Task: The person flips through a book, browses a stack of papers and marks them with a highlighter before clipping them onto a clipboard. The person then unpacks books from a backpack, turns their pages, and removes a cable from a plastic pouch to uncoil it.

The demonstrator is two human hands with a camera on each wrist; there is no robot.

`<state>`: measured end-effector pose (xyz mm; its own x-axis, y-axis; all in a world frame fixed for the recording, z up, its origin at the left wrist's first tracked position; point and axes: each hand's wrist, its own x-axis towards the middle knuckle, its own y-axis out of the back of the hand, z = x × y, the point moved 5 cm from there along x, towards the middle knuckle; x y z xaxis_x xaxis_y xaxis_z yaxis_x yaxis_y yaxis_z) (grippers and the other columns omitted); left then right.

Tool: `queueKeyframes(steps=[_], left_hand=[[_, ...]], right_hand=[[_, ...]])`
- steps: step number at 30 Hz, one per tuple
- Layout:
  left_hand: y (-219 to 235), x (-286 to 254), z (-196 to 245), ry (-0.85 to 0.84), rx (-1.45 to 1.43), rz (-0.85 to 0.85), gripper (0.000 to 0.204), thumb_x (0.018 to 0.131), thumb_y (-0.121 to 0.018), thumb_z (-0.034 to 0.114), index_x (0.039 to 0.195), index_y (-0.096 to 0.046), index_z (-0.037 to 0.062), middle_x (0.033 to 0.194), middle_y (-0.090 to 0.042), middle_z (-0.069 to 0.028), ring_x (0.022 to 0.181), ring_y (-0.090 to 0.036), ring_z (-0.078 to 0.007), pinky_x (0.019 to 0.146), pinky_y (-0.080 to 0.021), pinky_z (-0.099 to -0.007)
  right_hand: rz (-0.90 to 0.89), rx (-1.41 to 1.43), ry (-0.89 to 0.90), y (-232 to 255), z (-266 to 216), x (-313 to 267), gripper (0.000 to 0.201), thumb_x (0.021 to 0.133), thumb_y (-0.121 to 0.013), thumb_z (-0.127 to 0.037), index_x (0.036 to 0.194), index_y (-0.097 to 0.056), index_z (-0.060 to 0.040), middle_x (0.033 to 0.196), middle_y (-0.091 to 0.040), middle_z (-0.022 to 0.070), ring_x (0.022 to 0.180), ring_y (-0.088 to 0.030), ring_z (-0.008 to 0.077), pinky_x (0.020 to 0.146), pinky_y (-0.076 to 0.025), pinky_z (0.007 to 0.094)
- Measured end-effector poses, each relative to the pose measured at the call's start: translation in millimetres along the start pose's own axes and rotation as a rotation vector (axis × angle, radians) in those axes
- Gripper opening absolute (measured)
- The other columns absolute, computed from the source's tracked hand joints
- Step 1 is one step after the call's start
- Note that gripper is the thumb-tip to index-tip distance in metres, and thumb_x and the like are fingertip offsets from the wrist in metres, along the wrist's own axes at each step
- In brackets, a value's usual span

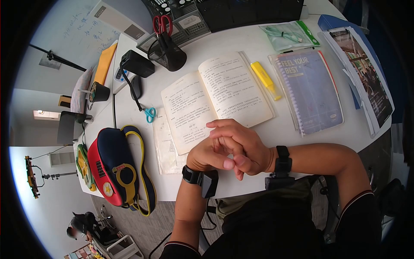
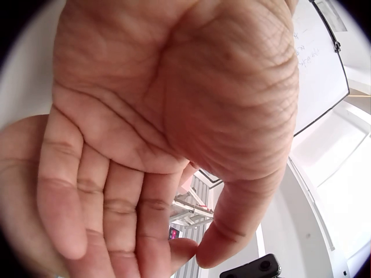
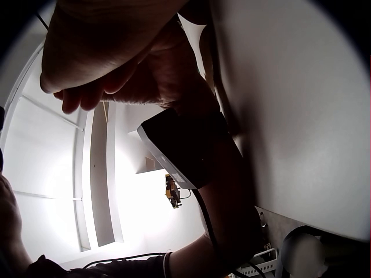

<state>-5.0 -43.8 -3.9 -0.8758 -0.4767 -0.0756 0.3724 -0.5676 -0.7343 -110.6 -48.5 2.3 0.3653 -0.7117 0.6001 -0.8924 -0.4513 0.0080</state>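
Both bare hands meet in front of the open book [image 1: 233, 90], over the table's near side. The right hand [image 1: 246, 144] rests across the left hand [image 1: 202, 155], its fingers gently bent and lying over it. In the left wrist view the left hand [image 2: 168, 116] shows its palm with long, relaxed fingers, and part of the right hand [image 2: 20, 191] lies behind it. Close to the right wrist camera, the right hand [image 3: 104, 40] is dark and partly hides the left hand [image 3: 179, 81]. No object shows in either hand.
A red and blue bag [image 1: 116, 166] lies left, near small blue scissors [image 1: 149, 115]. A mesh pen holder [image 1: 170, 56] stands behind. Right of the book are a yellow highlighter [image 1: 265, 80], a spiral notebook [image 1: 315, 95], a cable pouch [image 1: 289, 35] and a clipboard [image 1: 362, 77].
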Motion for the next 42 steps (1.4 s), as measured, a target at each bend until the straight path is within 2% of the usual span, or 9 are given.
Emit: queueKeyframes(steps=[8,10,19,23,25,26,28,35,42], left_hand=[[3.8,-2.5,-4.0,-0.014,-0.061,-0.004,0.026,0.078,-0.073,0.017,0.086,-0.066,-0.0069,0.078,-0.069,-0.0185,0.074,-0.071,-0.0335,0.072,-0.059,-0.04],[6.7,-3.4,-4.4,-0.025,-0.004,0.052,0.037,0.073,-0.071,0.022,0.082,-0.064,-0.0133,0.076,-0.067,-0.0256,0.069,-0.07,-0.0387,0.063,-0.06,-0.0413],[8.1,0.2,-3.8,-0.052,-0.001,-0.008,0.036,0.074,-0.064,0.021,0.079,-0.063,-0.0139,0.076,-0.066,-0.028,0.067,-0.069,-0.0407,0.062,-0.06,-0.0415],[7.5,1.6,-1.6,-0.051,0.041,-0.01,0.035,0.073,-0.062,0.021,0.077,-0.063,-0.0135,0.076,-0.066,-0.029,0.066,-0.068,-0.0408,0.062,-0.059,-0.0407],[3.3,2.5,0.7,-0.069,0.012,-0.063,0.03,0.08,-0.063,0.021,0.083,-0.067,-0.0093,0.079,-0.07,-0.0219,0.072,-0.07,-0.0332,0.071,-0.059,-0.038],[2.5,2.2,0.8,-0.07,0.012,-0.062,0.03,0.08,-0.063,0.021,0.083,-0.067,-0.0093,0.079,-0.07,-0.0219,0.072,-0.07,-0.0332,0.071,-0.059,-0.038],[5.3,1.0,0.0,-0.051,0.063,0.021,0.034,0.074,-0.062,0.021,0.073,-0.063,-0.0127,0.074,-0.066,-0.0289,0.066,-0.069,-0.0402,0.06,-0.058,-0.0391],[4.8,1.3,-0.4,-0.054,0.072,0.018,0.035,0.075,-0.062,0.022,0.076,-0.065,-0.013,0.076,-0.067,-0.0279,0.066,-0.069,-0.0385,0.06,-0.058,-0.0378],[4.9,1.8,1.8,-0.049,0.134,0.003,0.036,0.078,-0.062,0.022,0.078,-0.066,-0.0132,0.076,-0.069,-0.0259,0.067,-0.07,-0.0356,0.061,-0.058,-0.0345]], right_hand=[[0.0,0.009,-0.01,0.1,0.7,0.2,0.063,0.095,-0.048,-0.052,0.125,-0.053,0.0029,0.133,-0.052,0.0275,0.113,-0.06,0.0338,0.092,-0.05,0.0386],[-0.001,-0.014,0.022,0.2,0.5,0.4,0.062,0.095,-0.049,-0.05,0.125,-0.053,0.003,0.133,-0.052,0.0277,0.113,-0.06,0.0344,0.094,-0.05,0.0396],[-0.016,-0.003,-0.002,0.5,-1.5,0.7,0.059,0.094,-0.05,-0.047,0.125,-0.053,0.0032,0.134,-0.052,0.0276,0.116,-0.059,0.0363,0.097,-0.048,0.0412],[-0.014,0.0,0.002,0.7,-2.3,1.0,0.059,0.094,-0.05,-0.047,0.125,-0.053,0.003,0.134,-0.052,0.0274,0.116,-0.059,0.0363,0.097,-0.048,0.0412],[-0.016,0.008,-0.006,0.8,-3.1,1.5,0.058,0.093,-0.05,-0.046,0.125,-0.053,0.003,0.133,-0.052,0.0273,0.116,-0.059,0.0363,0.097,-0.048,0.0412],[-0.016,0.008,-0.006,0.8,-2.8,1.4,0.058,0.093,-0.05,-0.046,0.125,-0.053,0.003,0.133,-0.052,0.0273,0.116,-0.059,0.0363,0.097,-0.048,0.0412],[-0.021,-0.009,0.0,0.5,-1.8,0.9,0.058,0.093,-0.05,-0.046,0.125,-0.053,0.003,0.133,-0.052,0.0273,0.116,-0.059,0.0363,0.097,-0.048,0.0413],[-0.021,-0.015,0.017,0.2,-0.9,1.0,0.058,0.092,-0.05,-0.044,0.124,-0.053,0.0037,0.133,-0.052,0.0274,0.115,-0.059,0.0362,0.096,-0.049,0.0414],[-0.026,-0.04,0.049,1.5,-2.2,2.4,0.054,0.086,-0.051,-0.034,0.124,-0.053,0.0038,0.133,-0.052,0.0273,0.112,-0.061,0.0349,0.095,-0.049,0.0408]])
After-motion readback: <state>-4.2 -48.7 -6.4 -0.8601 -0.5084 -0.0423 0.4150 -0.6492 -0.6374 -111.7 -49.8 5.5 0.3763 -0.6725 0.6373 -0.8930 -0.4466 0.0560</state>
